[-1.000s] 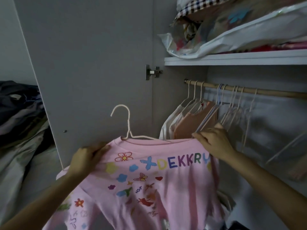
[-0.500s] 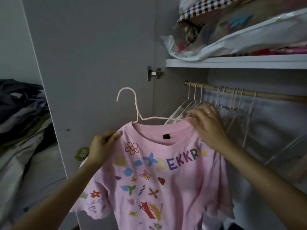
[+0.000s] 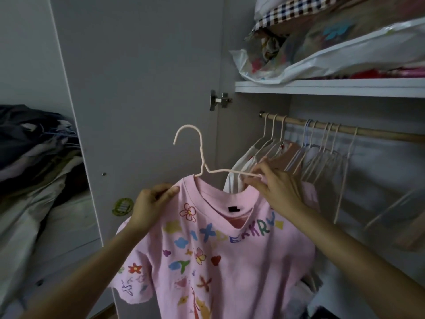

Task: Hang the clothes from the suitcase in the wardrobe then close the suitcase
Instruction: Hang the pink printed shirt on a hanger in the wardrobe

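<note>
A pink T-shirt (image 3: 230, 261) with colourful flower and letter prints hangs in front of me on a thin pale wire hanger (image 3: 200, 155). My left hand (image 3: 151, 203) grips the shirt's left shoulder by the collar. My right hand (image 3: 276, 189) pinches the hanger's right arm together with the right side of the collar, which is pulled off that arm. The hanger's hook points up and left, in front of the open wardrobe door. The wooden wardrobe rail (image 3: 368, 132) runs behind, up and to the right. The suitcase is out of view.
The open grey door (image 3: 138, 88) stands at the left with its hinge (image 3: 219, 100). Several hangers and hung garments (image 3: 287, 155) crowd the rail's left end. A white shelf (image 3: 322, 87) above holds bagged bedding. A clothes pile (image 3: 34, 162) lies at far left.
Both hands have lifted the shirt and hanger higher. The right side of the collar has slipped off the hanger arm, and my right hand now pinches that arm.
</note>
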